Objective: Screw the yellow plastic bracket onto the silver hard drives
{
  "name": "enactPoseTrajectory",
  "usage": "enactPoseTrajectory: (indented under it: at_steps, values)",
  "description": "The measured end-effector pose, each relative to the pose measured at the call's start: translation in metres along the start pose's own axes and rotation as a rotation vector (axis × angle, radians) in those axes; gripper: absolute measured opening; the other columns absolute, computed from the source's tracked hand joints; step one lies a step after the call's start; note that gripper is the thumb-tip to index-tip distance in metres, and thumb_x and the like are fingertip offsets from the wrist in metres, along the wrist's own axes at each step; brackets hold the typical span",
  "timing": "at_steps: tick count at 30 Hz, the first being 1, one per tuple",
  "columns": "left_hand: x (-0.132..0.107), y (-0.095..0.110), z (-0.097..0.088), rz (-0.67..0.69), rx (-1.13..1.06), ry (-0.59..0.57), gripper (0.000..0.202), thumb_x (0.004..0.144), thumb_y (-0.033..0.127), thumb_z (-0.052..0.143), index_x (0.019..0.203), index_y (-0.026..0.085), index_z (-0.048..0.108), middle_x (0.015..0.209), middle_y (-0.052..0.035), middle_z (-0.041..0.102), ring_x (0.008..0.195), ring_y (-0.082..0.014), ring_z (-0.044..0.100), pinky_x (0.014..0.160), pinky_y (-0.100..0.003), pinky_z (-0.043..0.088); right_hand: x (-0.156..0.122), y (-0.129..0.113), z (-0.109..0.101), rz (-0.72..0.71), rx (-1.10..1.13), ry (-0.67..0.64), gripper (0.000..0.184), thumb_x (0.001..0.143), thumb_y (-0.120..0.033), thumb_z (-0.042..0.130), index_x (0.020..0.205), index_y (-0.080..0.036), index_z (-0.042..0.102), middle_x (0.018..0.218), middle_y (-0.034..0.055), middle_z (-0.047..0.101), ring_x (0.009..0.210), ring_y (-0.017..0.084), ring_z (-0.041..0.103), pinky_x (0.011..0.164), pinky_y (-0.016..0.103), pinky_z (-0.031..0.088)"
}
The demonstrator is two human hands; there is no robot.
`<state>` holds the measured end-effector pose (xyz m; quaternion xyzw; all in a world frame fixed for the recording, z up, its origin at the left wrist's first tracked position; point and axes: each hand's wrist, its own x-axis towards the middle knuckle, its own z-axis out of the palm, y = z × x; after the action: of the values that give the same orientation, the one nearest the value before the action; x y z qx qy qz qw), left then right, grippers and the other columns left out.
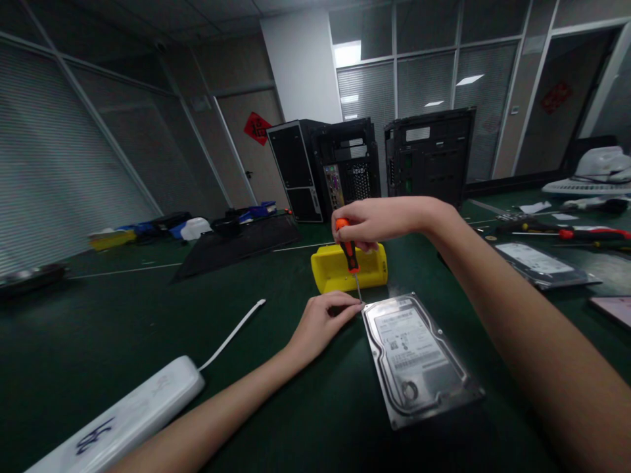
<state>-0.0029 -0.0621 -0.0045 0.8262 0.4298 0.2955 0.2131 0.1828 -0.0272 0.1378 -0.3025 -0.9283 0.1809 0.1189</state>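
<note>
A silver hard drive (411,351) lies label up on the dark green table, its far left corner toward my hands. My right hand (359,223) is closed around the orange and black handle of a screwdriver (350,256), which points down. The thin shaft ends at that corner of the drive. There, my left hand (328,318) pinches finger and thumb together beside the screwdriver's tip; whatever sits between them is too small to make out. Just behind the tip is a yellow plastic bin (328,266), lying with its hollow side facing me.
A white power strip (142,401) with its cable lies front left. Several black computer cases (428,154) stand at the back. Another hard drive (537,263) and hand tools (582,233) are at right, and a black mat (239,246) lies at left.
</note>
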Motion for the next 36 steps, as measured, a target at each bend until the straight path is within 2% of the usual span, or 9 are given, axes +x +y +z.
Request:
enactPoseTrajectory:
  at_steps: [13,21,25,31,36]
  values:
    - [0.002,0.001,0.004,0.052,0.039,0.063,0.017,0.083,0.03,0.055,0.085,0.02,0.068,0.086,-0.002,0.066,0.082,-0.0156,0.06,0.075,-0.026,0.045,0.003,0.002,0.0,0.003,-0.004,0.003,0.018,0.085,-0.03,0.042,0.087,-0.013,0.049,0.067,0.0051,0.058,0.055,0.011,0.056,0.048,0.019,0.043]
    - [0.001,0.003,0.003,0.013,0.023,0.04,0.019,0.083,0.031,0.053,0.086,0.02,0.068,0.088,-0.0024,0.066,0.083,-0.0164,0.06,0.076,-0.026,0.044,0.003,0.003,0.002,-0.092,-0.024,0.019,0.018,0.085,-0.032,0.043,0.092,-0.016,0.049,0.073,0.0041,0.06,0.058,0.012,0.059,0.049,0.02,0.046]
    - [0.002,0.003,0.002,-0.046,-0.019,0.001,0.025,0.084,0.037,0.051,0.092,0.02,0.067,0.093,-0.0029,0.067,0.085,-0.018,0.059,0.076,-0.027,0.045,0.004,0.003,0.001,-0.052,-0.007,0.038,0.018,0.084,-0.034,0.047,0.086,-0.016,0.048,0.066,0.0028,0.06,0.053,0.01,0.058,0.049,0.02,0.046]
    - [0.002,0.002,0.001,-0.128,-0.159,-0.023,0.033,0.086,0.04,0.046,0.105,0.019,0.063,0.104,-0.0043,0.065,0.094,-0.0193,0.058,0.082,-0.03,0.044,0.002,0.008,-0.002,0.021,-0.032,0.078,0.029,0.079,-0.044,0.052,0.078,-0.015,0.051,0.072,0.0048,0.063,0.056,0.01,0.058,0.05,0.02,0.045]
    - [0.002,0.001,0.002,-0.12,-0.216,-0.046,0.031,0.086,0.039,0.046,0.102,0.02,0.065,0.102,-0.0031,0.066,0.095,-0.0184,0.058,0.084,-0.029,0.043,0.005,0.012,0.001,-0.012,-0.096,0.091,0.03,0.082,-0.042,0.046,0.079,-0.014,0.054,0.074,0.0066,0.063,0.057,0.01,0.057,0.05,0.02,0.042]
